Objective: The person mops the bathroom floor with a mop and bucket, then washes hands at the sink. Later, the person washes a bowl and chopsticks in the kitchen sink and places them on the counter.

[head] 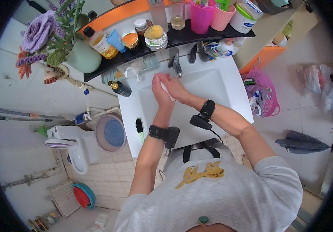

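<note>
Over the white washbasin, my left hand and my right hand are pressed palm to palm. A white object, apparently a bar of soap, is gripped between them and mostly hidden by the fingers and palms. Just behind my fingertips stands the metal faucet; whether water runs cannot be told. A dark pump bottle with a gold top sits on the basin's left rim. Closer to me on that rim lies a hairbrush with black bristles and a green handle.
Above the basin runs a black shelf crowded with jars, bottles and a pink cup. Below it is a pale teal tray. A vase of crocheted flowers stands left. On the floor are a bucket, toilet and pink basket.
</note>
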Demonstrator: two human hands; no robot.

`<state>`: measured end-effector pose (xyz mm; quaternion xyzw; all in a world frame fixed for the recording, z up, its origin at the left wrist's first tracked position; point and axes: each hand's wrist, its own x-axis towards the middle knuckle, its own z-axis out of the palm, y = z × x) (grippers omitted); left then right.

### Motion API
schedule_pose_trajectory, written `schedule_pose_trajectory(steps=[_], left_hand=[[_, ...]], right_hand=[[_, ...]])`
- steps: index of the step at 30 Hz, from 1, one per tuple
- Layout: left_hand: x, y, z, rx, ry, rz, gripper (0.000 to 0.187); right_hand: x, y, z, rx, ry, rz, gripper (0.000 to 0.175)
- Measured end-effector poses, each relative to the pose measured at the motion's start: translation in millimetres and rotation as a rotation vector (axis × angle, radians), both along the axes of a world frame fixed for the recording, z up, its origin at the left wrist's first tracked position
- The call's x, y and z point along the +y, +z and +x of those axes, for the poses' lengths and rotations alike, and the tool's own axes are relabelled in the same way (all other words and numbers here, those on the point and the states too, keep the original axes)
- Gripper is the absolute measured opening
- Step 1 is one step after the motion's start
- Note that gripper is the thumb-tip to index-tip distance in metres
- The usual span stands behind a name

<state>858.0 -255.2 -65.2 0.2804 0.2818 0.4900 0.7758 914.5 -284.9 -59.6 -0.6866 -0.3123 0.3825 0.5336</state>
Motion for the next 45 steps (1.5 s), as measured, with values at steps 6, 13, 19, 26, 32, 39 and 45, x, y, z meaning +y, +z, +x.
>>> schedule_pose_trajectory(steps=[6,13,19,26,32,39,45], left_hand=[[-11,21,0,0.615,0.235,0.284,0.03],[-4,13,6,0.471,0.307,0.519,0.038],[0,17,3,0.352,0.303,0.298,0.03],[-2,20,6,0.531,0.334,0.462,0.024],[-2,24,3,0.566,0.339,0.554,0.027],[6,26,5,0.055,0.185,0.261,0.023],[6,28,2,0.46,0.349,0.315,0.041]], right_hand=[[-3,10,-1,-0.489,0.133,0.14,0.054],[8,2,3,-0.639,0.149,0.143,0.038],[3,25,3,-0.532,0.143,0.104,0.036],[-10,51,-3,-0.485,0.162,0.036,0.042],[-4,37,-5,-0.432,0.053,0.144,0.045],[4,30,-3,-0.397,0.079,0.07,0.052],[4,24,-8,-0.386,0.072,0.098,0.052]])
